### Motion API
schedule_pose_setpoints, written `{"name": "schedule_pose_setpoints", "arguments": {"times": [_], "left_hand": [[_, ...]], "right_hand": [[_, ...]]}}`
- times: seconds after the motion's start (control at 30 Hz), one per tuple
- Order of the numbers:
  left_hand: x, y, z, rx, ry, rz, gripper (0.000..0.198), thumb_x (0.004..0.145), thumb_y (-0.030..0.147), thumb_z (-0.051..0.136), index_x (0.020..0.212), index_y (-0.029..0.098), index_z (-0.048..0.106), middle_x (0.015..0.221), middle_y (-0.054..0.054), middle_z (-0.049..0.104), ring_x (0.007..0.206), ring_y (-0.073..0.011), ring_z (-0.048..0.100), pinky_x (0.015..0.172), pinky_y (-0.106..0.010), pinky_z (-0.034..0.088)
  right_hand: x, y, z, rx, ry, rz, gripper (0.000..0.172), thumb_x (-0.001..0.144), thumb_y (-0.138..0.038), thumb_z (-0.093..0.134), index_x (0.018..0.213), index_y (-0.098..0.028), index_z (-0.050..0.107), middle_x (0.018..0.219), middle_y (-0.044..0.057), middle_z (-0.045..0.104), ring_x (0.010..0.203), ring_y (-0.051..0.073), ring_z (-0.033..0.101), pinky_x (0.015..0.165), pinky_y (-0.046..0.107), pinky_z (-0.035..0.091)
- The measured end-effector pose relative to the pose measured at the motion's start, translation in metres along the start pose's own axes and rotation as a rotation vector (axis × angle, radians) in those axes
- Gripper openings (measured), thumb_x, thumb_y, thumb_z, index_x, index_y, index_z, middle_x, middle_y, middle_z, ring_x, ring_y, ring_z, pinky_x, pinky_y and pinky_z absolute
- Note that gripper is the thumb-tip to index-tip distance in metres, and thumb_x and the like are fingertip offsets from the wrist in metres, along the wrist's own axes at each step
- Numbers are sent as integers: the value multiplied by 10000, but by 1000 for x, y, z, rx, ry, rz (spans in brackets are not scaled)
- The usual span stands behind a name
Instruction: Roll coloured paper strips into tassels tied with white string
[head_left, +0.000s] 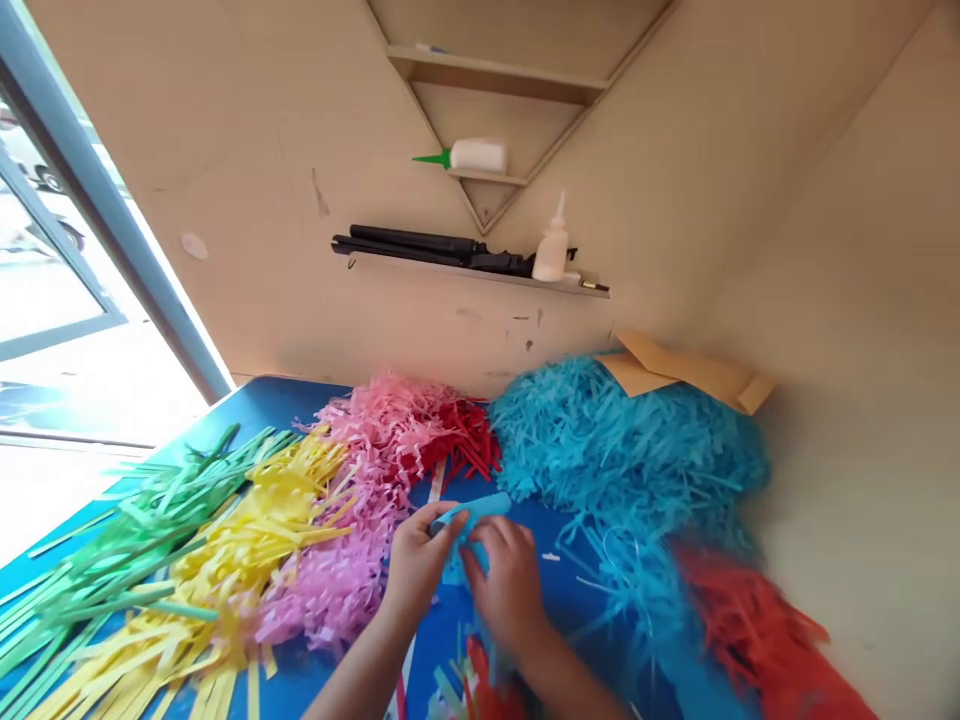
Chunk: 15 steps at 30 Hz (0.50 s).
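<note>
Left hand [417,562] and right hand [508,585] together low centre over blue surface [262,400], fingers of both pinched on small light-blue paper strip [474,508], strip blurred; loose red and green scraps just below wrists; beside left hand pink shredded paper pile [352,560], then yellow paper strips [240,560], green paper strips [142,530]; right, big blue shredded paper heap [630,450], red-orange shreds [750,620]; behind, white glue bottle [553,247] on wall shelf [480,275]
</note>
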<state>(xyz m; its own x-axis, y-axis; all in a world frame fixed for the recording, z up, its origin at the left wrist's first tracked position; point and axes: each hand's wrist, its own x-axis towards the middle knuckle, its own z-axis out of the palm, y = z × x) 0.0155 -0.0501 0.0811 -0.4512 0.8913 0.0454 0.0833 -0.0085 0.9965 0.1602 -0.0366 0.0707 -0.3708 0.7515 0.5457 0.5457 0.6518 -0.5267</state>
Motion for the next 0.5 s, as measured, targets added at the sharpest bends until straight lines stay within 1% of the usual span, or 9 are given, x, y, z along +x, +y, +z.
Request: {"name": "schedule_pose_setpoints", "arguments": {"times": [0.03, 0.1, 0.17, 0.2, 0.27, 0.33, 0.4, 0.43, 0.5], "left_hand": [[2, 0, -1, 20, -25, 17, 406, 657, 526, 735, 836, 162, 730, 696, -14, 663, 618, -156, 558, 546, -233, 418], [6, 0, -8, 96, -104, 60, 450, 624, 515, 772, 901, 162, 736, 577, 35, 572, 528, -125, 482, 495, -220, 350], [12, 0, -15, 212, -188, 146, 488, 604, 510, 800, 940, 162, 737, 507, 74, 471, 479, -103, 410, 474, -216, 295], [14, 0, -17, 264, -213, 192, 464, 613, 503, 799, 926, 165, 741, 504, 74, 464, 482, -103, 411, 479, -216, 294], [19, -2, -19, 320, -229, 252, 357, 673, 478, 763, 862, 176, 749, 544, 44, 538, 516, -114, 462, 502, -221, 329], [21, -3, -17, 326, -232, 264, 281, 755, 458, 691, 802, 186, 747, 619, 6, 630, 560, -132, 528, 527, -227, 377], [22, -4, -14, 314, -239, 259, 273, 800, 445, 643, 786, 191, 742, 680, -17, 679, 596, -148, 577, 551, -238, 419], [21, -4, -12, 309, -239, 259, 269, 804, 442, 637, 785, 194, 740, 706, -25, 689, 623, -158, 598, 575, -247, 441], [19, -4, -8, 309, -218, 296, 243, 801, 426, 640, 778, 204, 736, 761, -39, 689, 718, -184, 632, 663, -276, 483]], "right_hand": [[4, 3, 0, 28, -42, 51, 56, 878, -223, 599, 840, -201, 635, 856, 52, 685, 836, 237, 637, 804, 376, 451], [15, 14, -7, 125, -120, 149, 92, 863, -194, 590, 780, -204, 627, 790, 24, 686, 783, 209, 638, 769, 330, 454], [25, 24, -19, 217, -174, 202, 56, 838, -216, 615, 790, -201, 640, 803, 19, 694, 795, 201, 643, 757, 303, 458], [30, 27, -26, 251, -203, 204, 49, 827, -228, 628, 793, -199, 648, 815, 19, 695, 808, 200, 644, 760, 297, 459], [36, 29, -35, 307, -264, 201, 63, 814, -250, 642, 783, -198, 655, 816, 17, 694, 811, 197, 645, 766, 292, 461], [37, 27, -38, 371, -302, 237, 93, 818, -271, 630, 766, -196, 645, 787, 13, 687, 782, 190, 646, 751, 286, 471], [35, 25, -33, 373, -286, 276, 108, 818, -304, 630, 818, -196, 639, 818, 20, 686, 807, 200, 649, 767, 301, 486], [33, 25, -29, 329, -256, 283, 136, 806, -319, 646, 862, -196, 635, 862, 32, 688, 849, 216, 649, 795, 322, 490], [29, 26, -16, 190, -167, 270, 249, 757, -300, 692, 968, -189, 622, 987, 70, 681, 968, 257, 634, 870, 374, 481]]}}
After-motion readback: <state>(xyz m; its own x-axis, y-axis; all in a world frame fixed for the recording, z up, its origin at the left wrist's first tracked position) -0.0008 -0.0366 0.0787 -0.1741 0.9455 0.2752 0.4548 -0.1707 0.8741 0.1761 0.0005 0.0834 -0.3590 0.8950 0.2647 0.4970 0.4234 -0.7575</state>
